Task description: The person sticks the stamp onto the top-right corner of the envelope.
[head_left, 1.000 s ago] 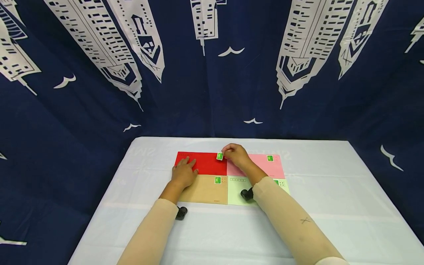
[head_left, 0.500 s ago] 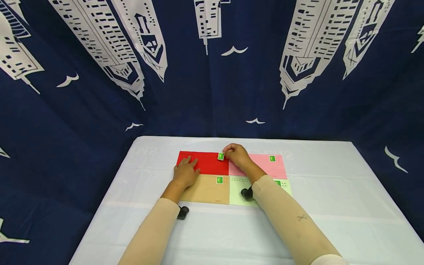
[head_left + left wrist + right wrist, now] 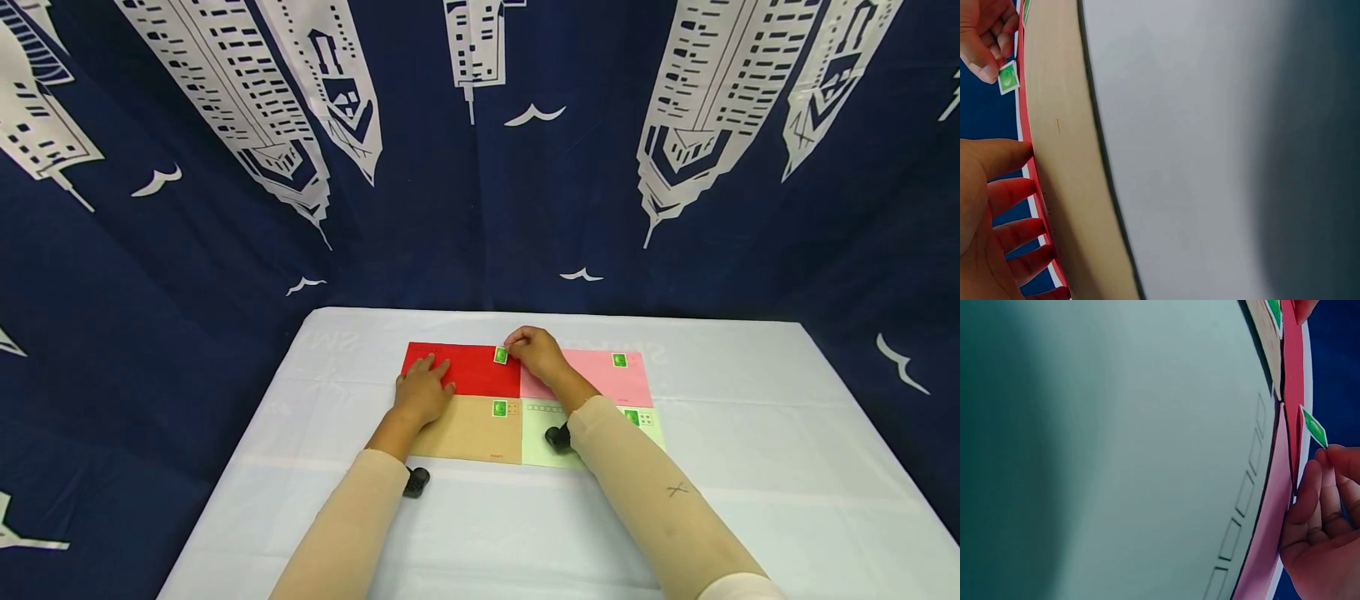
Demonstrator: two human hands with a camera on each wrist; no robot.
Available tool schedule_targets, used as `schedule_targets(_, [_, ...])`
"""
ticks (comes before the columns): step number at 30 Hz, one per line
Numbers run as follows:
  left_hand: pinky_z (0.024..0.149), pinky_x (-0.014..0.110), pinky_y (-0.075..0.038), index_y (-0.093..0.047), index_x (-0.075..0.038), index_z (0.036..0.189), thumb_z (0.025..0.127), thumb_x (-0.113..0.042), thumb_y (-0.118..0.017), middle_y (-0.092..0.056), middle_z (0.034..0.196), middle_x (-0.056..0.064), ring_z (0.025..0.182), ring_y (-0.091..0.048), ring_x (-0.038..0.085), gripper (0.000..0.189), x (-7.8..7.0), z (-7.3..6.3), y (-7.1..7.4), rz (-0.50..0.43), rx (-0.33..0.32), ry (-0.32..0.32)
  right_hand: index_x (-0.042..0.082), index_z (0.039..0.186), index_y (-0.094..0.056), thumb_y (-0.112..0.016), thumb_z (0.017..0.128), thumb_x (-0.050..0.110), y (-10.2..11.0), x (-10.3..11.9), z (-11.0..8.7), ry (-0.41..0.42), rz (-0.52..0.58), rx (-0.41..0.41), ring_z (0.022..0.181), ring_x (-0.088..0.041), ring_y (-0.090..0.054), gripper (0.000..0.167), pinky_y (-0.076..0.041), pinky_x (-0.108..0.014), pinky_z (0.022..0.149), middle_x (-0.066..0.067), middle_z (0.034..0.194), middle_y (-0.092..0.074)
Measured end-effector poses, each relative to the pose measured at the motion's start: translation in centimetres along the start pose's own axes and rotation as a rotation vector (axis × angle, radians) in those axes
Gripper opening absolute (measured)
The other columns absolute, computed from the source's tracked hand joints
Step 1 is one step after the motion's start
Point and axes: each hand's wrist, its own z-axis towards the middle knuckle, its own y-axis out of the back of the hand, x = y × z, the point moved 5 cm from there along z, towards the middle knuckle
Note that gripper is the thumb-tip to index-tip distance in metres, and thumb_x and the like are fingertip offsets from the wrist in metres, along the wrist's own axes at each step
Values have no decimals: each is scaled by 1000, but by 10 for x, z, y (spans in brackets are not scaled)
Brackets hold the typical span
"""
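Note:
A red envelope (image 3: 480, 375) lies flat at the back left of a group of envelopes. On its left part rests my left hand (image 3: 422, 394), fingers spread. Between thumb and fingertip, my right hand (image 3: 538, 352) pinches a small green-and-white stamp (image 3: 500, 356) by one edge, at the envelope's upper right corner. In the right wrist view the stamp (image 3: 1314, 428) stands tilted, its far end near the red paper; whether it touches is unclear. The left wrist view shows the stamp (image 3: 1008, 77) at the other hand's fingertips.
Edge to edge with the red one lie a tan envelope (image 3: 468, 433), a pink envelope (image 3: 592, 383) and a pale green envelope (image 3: 540, 446). Each bears a similar green stamp near its upper right. All lie on a white-covered table (image 3: 720, 400) before a dark blue printed curtain (image 3: 420, 225).
The head view has shifted a little. Relative to the red envelope, the right hand and stamp have edged slightly left and nearer to me. My left hand stays where it was.

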Motion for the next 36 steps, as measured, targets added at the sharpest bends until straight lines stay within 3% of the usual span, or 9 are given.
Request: schedule_targets(36, [121, 63, -26, -44, -17, 154, 102, -35, -57, -32, 165, 14, 154, -26, 37, 57, 3, 2, 0, 10, -1, 8, 5, 96, -68, -67, 93, 11, -8, 6, 13, -40, -169, -51, 75, -18, -57, 6, -46, -22, 65, -9, 84, -67])
